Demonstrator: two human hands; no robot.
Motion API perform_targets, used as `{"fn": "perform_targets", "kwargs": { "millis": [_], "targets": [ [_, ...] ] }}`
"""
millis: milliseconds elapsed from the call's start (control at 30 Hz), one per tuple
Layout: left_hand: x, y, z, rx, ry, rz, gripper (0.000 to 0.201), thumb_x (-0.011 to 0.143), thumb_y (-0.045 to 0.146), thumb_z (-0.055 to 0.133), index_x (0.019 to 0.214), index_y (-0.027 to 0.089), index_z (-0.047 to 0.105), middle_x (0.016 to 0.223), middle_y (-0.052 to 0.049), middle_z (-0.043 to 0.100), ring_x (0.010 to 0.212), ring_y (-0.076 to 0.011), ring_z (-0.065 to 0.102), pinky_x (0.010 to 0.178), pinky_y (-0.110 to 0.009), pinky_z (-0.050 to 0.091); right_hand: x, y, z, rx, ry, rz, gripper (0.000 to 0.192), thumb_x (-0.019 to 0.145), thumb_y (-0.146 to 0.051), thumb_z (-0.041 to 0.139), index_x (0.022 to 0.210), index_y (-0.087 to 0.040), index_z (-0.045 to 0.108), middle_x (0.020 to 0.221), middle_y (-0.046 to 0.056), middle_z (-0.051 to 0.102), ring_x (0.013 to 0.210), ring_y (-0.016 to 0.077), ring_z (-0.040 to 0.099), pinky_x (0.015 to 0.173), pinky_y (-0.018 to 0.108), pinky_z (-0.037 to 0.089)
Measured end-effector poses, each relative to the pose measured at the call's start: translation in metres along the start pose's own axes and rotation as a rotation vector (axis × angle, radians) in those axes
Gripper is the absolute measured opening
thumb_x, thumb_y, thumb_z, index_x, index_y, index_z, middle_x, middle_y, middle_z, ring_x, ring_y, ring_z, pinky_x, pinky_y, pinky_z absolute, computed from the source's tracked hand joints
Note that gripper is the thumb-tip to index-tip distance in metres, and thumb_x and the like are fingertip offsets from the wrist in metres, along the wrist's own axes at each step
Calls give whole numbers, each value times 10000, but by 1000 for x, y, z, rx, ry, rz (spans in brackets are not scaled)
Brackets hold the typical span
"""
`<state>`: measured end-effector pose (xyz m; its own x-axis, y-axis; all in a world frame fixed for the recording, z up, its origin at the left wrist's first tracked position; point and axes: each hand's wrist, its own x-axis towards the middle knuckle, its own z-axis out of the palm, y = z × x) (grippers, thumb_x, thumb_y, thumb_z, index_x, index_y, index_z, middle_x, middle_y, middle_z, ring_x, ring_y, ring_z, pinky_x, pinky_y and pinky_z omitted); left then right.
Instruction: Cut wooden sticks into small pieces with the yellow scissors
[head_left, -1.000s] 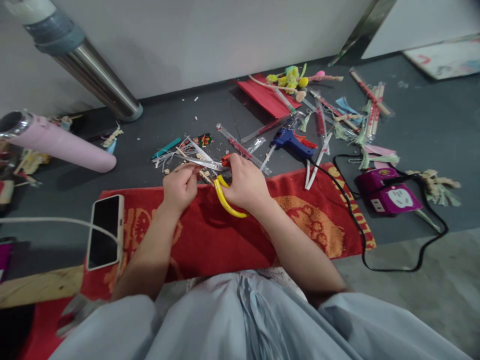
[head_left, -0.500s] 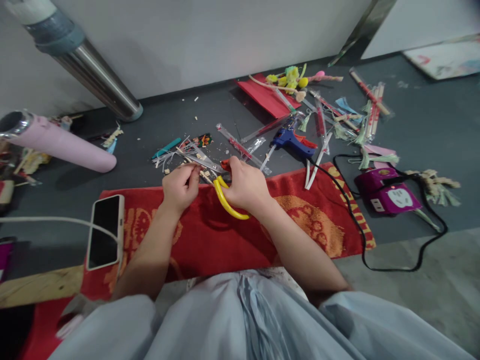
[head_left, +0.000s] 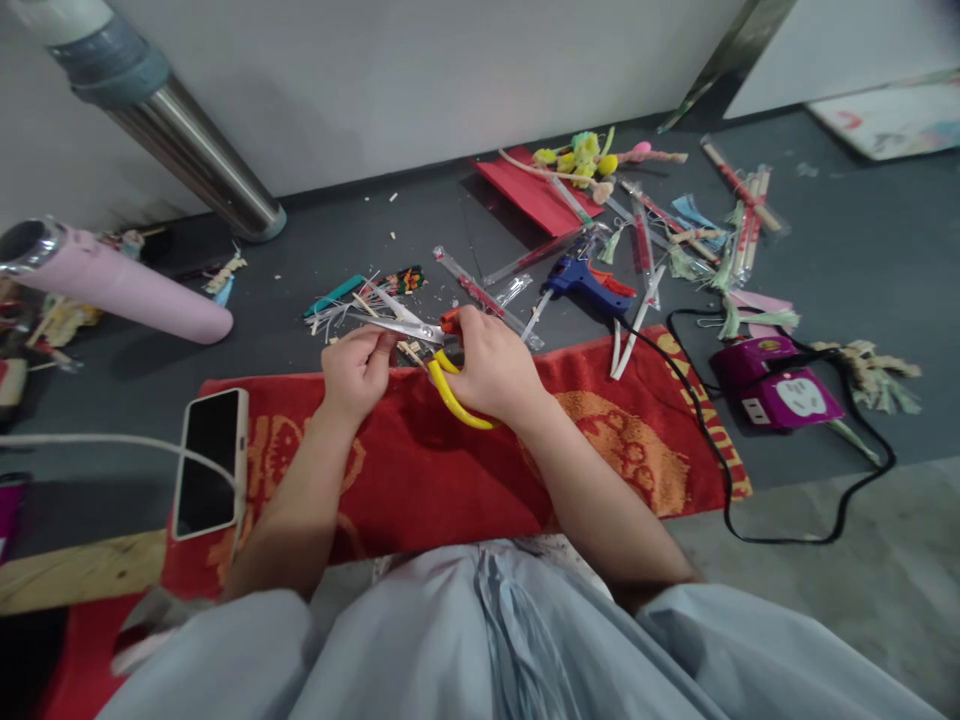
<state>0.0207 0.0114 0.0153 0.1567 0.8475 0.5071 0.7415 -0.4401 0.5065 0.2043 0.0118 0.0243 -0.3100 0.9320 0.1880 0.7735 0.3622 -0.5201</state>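
My right hand (head_left: 491, 368) grips yellow-handled scissors (head_left: 447, 385) with their silver blades (head_left: 401, 318) spread open, pointing away to the left. My left hand (head_left: 355, 368) pinches a small pale stick-like piece right beside the blades, over the far edge of a red towel (head_left: 420, 470). Short cut bits and thin strips (head_left: 352, 305) lie on the dark floor just beyond both hands.
A phone (head_left: 210, 462) with a white cable lies on the towel's left end. A blue glue gun (head_left: 581, 280), purple power strip (head_left: 780, 385) with black cord, red paper (head_left: 529, 195), tassels and wrapped sticks lie to the right. A pink cylinder (head_left: 124, 290) and metal pole (head_left: 187, 150) stand left.
The scissor blades closed half a second ago and are spread open again now. Both hands stayed in nearly the same place.
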Motion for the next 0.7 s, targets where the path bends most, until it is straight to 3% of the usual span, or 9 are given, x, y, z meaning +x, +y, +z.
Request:
{"fn": "perform_targets", "kwargs": {
  "millis": [300,700],
  "targets": [
    [-1,-5,3,-7,-71,45,517,930,482,325,572,181,547,541,-6,556,553,-109,541,578,-228,411,-1,2,0,2,10,-36,565,770,-608,489,1046,-115,493,1038,162,611,984,283,558,870,374,431],
    [2,-3,1,63,-75,151,493,947,394,313,548,178,506,535,-16,568,537,-107,543,543,-225,403,-1,-4,0,-20,-84,53,345,777,-394,475,1015,-145,476,982,145,639,899,256,605,760,338,445]
  ]
}}
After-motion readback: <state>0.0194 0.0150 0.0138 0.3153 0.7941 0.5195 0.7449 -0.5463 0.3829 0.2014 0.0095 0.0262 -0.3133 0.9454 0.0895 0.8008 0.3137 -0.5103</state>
